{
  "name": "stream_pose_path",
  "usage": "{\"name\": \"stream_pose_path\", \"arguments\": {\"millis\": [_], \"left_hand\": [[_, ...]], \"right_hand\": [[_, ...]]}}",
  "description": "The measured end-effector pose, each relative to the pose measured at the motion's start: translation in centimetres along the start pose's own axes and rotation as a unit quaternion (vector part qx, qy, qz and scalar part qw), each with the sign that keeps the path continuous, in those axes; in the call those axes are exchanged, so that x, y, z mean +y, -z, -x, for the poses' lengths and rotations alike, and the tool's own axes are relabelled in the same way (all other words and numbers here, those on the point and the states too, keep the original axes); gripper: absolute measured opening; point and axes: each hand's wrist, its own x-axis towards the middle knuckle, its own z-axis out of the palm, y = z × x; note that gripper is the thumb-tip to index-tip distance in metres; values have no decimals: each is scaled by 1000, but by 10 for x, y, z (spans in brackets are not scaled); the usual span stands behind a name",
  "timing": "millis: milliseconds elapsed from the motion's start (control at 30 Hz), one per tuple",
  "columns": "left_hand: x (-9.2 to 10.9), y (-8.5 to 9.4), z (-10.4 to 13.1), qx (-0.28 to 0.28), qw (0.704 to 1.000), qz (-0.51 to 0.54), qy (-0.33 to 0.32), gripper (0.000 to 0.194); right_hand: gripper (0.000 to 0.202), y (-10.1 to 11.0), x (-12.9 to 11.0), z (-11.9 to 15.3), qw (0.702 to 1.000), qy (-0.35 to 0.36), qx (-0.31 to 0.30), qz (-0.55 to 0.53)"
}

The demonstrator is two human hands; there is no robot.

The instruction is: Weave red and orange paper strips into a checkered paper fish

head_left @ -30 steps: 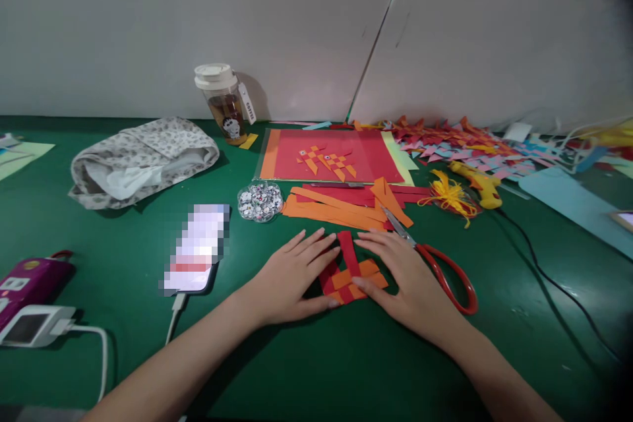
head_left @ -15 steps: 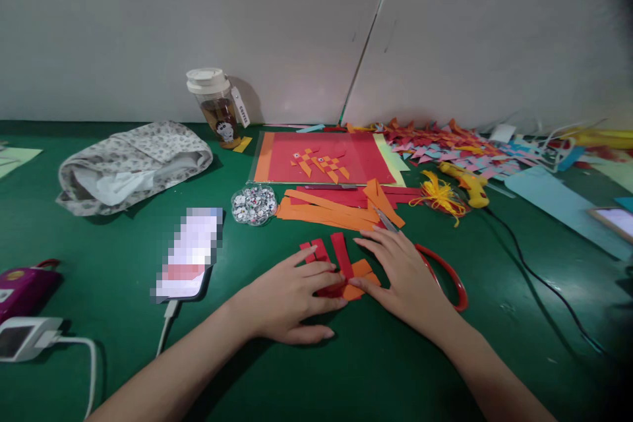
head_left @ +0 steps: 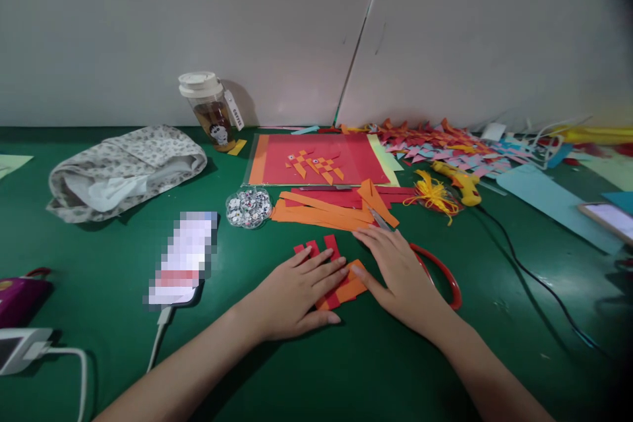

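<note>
My left hand (head_left: 297,290) lies flat with its fingers spread over red paper strips (head_left: 332,247), which stick out past the fingertips. Orange strips (head_left: 352,287) cross the red ones between my two hands. My right hand (head_left: 395,277) is open, its thumb touching the top of the orange strips. The other fingers of that hand reach the tip area of scissors (head_left: 380,219), whose red handle (head_left: 452,280) shows to the right of the hand. Loose orange strips (head_left: 316,212) lie just beyond both hands.
Two woven paper fish (head_left: 324,166) rest on a red sheet (head_left: 356,145). Around them are a tray of googly eyes (head_left: 250,206), a lidded cup (head_left: 212,112), a phone (head_left: 180,260), a cloth bag (head_left: 128,171), a yellow glue gun (head_left: 462,182) and yellow string (head_left: 432,194).
My left hand has flattened onto the red strips, its fingers now extended over them. The red strip beside its fingertips has shifted slightly left. The whole view has moved a little.
</note>
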Motion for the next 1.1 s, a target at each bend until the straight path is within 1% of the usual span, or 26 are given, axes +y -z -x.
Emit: {"name": "stream_pose_path", "arguments": {"millis": [100,200,433,533,600,667,733,867,967,1100], "left_hand": [[0,1,2,0,1000,-11,-1,62],[0,2,4,1,1000,-17,0,62],[-3,7,7,-20,1000,-5,8,59],[-2,8,2,-11,1000,-7,18,59],[-1,7,-2,2,999,-14,29,58],[0,5,-4,6,999,-21,39,57],[-1,3,-6,9,998,-29,48,56],[-3,-1,-5,14,998,-43,53,54],[-3,0,-4,8,997,-44,55,52],[-4,3,-1,-2,997,-47,59,51]], "right_hand": [[48,-3,3,1,999,2,-2,38],[50,-6,6,1,999,1,0,53],[45,-3,2,0,1000,-3,4,31],[43,0,0,-3,999,-14,16,26],[38,3,-1,-5,999,-10,35,16],[26,6,0,-5,999,5,45,-13],[17,10,0,-5,998,29,35,-45],[16,12,-3,-4,995,70,-10,-66],[12,12,-5,-4,995,62,-40,-67],[9,12,-4,-4,996,43,-48,-66]]}}
